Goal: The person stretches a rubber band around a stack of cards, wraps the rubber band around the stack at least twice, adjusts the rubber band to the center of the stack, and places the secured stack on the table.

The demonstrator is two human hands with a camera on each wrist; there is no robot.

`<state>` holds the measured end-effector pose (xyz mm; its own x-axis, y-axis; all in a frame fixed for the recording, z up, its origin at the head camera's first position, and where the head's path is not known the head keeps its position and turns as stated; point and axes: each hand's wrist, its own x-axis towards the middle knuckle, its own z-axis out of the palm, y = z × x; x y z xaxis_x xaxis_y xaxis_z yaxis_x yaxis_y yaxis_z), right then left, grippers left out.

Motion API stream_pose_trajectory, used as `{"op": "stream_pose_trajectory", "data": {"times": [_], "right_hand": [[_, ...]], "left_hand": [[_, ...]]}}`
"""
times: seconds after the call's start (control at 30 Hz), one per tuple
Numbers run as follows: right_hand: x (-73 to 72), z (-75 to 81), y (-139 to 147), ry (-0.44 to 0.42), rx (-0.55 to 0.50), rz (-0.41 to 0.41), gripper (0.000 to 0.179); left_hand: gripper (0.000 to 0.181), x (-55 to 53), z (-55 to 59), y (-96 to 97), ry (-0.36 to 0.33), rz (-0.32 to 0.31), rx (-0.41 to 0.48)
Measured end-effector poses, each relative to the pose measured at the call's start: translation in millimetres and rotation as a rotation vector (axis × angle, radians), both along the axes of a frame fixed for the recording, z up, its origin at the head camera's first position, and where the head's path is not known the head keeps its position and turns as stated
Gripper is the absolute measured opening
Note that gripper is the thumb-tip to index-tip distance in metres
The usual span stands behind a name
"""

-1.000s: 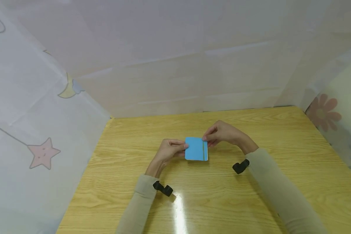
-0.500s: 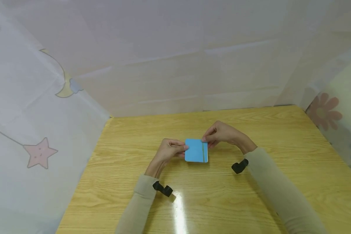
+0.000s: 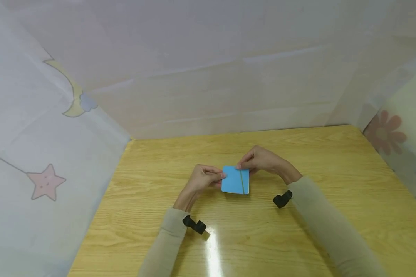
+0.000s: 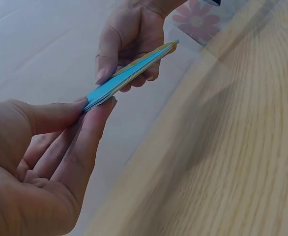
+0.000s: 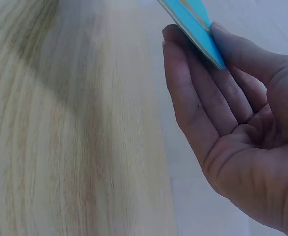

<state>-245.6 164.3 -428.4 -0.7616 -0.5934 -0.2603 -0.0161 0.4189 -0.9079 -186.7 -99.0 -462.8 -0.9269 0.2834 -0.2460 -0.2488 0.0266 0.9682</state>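
Note:
A small square blue notebook (image 3: 233,181) with rounded corners is held up over the table between both hands. Pale layered page edges show along its side in the left wrist view. Around its right part runs a thin yellow elastic band (image 3: 242,181), now slanting a little. My left hand (image 3: 202,180) pinches the notebook's left edge between thumb and fingers. At the upper right edge, my right hand (image 3: 263,159) pinches it, thumb on the blue cover at the top of the band (image 5: 195,14). The right fingers lie behind the notebook, partly hidden.
The wooden table (image 3: 152,238) lies below, with a bright reflection near its front. Pale patterned cloth (image 3: 180,96) hangs at the back and both sides. Each beige sleeve carries a black wrist camera, the left (image 3: 194,224) and the right (image 3: 282,199).
The notebook has shifted slightly down and right. My right thumb has moved a little left with the band's top, so the band slants where it stood nearly straight.

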Motion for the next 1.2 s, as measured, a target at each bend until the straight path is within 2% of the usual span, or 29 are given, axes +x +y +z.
{"op": "stream_pose_trajectory", "data": {"times": [0.27,0.57,0.87,1.07,1.2], "right_hand": [[3.0,-1.8,1.9,-0.035,-0.056,-0.054,0.028],[9.4,-4.0,10.9,-0.048,-0.132,-0.116,0.037],[30.5,-18.0,16.5,-0.137,-0.237,-0.222,0.043],[45.2,-29.5,15.6,-0.168,-0.294,-0.283,0.046],[59.7,-38.3,14.5,-0.207,-0.39,-0.326,0.045]], "left_hand": [[0.023,0.2,-0.1,-1.3,0.006,0.006,0.014],[0.02,-1.5,3.6,-2.6,0.022,0.047,0.027],[0.023,-5.6,6.7,-2.5,0.03,0.091,0.043],[0.022,-8.4,6.3,-2.4,0.027,0.121,0.058],[0.021,-8.5,5.4,-5.3,0.027,0.139,0.043]]}}
